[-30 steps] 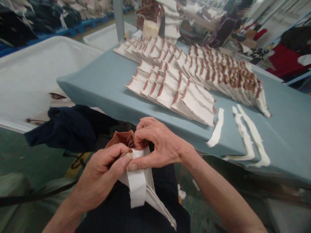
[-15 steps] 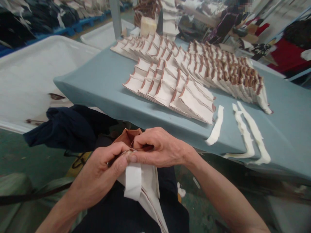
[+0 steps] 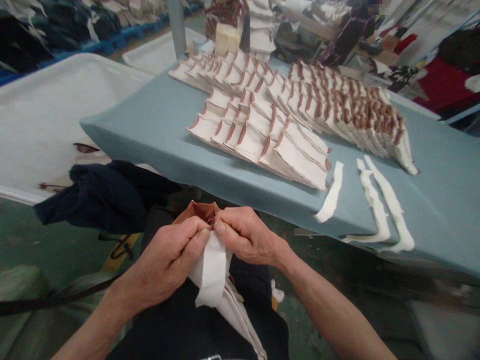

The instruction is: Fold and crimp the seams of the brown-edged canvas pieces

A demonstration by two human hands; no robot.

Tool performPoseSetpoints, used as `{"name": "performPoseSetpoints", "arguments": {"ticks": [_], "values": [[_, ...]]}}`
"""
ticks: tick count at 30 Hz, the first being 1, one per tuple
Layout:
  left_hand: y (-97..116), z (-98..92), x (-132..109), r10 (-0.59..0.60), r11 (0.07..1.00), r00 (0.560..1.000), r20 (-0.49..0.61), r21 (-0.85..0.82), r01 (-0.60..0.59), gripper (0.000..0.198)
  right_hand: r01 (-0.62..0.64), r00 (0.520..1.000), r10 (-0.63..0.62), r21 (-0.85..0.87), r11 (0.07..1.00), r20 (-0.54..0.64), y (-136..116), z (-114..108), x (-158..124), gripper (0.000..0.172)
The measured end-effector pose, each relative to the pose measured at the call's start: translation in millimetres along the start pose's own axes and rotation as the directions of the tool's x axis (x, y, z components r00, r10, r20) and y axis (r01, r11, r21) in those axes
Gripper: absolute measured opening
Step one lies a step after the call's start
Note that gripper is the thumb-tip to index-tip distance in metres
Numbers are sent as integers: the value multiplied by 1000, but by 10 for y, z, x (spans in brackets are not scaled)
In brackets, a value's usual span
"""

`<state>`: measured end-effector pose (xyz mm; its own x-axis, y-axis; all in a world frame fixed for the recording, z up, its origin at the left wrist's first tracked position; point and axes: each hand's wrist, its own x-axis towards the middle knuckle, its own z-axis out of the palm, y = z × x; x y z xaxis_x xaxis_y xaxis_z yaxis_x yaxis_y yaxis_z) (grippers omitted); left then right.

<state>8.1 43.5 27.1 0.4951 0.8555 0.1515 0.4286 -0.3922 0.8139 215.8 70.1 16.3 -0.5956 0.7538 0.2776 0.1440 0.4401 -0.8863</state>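
Observation:
Over my lap I have a cream fabric piece (image 3: 240, 312) with a brown side (image 3: 193, 212) showing at its top. My left hand (image 3: 167, 257) pinches its upper edge between thumb and bent fingers. Close beside it, my right hand (image 3: 249, 235) grips the same edge, thumb on top. Between the hands the brown material is bunched into small folds. A white strip (image 3: 213, 275) hangs down from the pinched edge over the cream fabric. My fingertips partly cover the spot where the strip meets the edge.
A blue-covered table (image 3: 150, 130) stands ahead, bearing overlapping rows of cream pieces with brown edges (image 3: 258, 135). White strips (image 3: 332, 195) lie near its front edge. At left are a large white bin (image 3: 45, 110) and dark blue cloth (image 3: 93, 197).
My right hand's raised fingers have come down onto the edge, its thumb now on top. The hands tilted, the brown folds came into sight, and the white strip shifted slightly right.

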Motion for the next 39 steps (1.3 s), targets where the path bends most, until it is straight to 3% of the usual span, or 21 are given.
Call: {"name": "performPoseSetpoints", "arguments": {"ticks": [4,9,12,16,21,24,28,34,39], "values": [[-62,-24,-18,66,993,997,33,100,-69,34,43,999,-43,-37,998,0,66,27,-46,34],[-27,-71,-36,46,993,999,25,109,-48,30,17,997,-11,-69,998,78,-21,-86,-50,34],[7,-73,-60,55,994,998,-11,97,-54,25,-44,990,52,-62,997,130,-131,-172,-31,35],[40,-76,-82,70,989,994,-89,136,-58,24,-127,973,163,-211,969,163,-268,-211,18,32],[68,-116,-47,129,974,983,-131,201,-101,27,-153,966,202,-270,951,164,-325,-201,79,33],[41,-138,-55,195,952,974,-118,263,-159,26,-191,959,219,-158,969,182,-300,-199,83,32],[-54,-147,-87,334,903,940,-68,308,-299,20,-330,929,296,134,934,223,-217,-144,54,31],[-181,-129,-68,525,826,851,14,233,-513,29,-517,856,389,521,679,342,-169,-29,-4,49],[-315,-77,-45,565,808,825,1,200,-553,39,-501,859,411,663,557,304,-111,81,-52,58]]}}
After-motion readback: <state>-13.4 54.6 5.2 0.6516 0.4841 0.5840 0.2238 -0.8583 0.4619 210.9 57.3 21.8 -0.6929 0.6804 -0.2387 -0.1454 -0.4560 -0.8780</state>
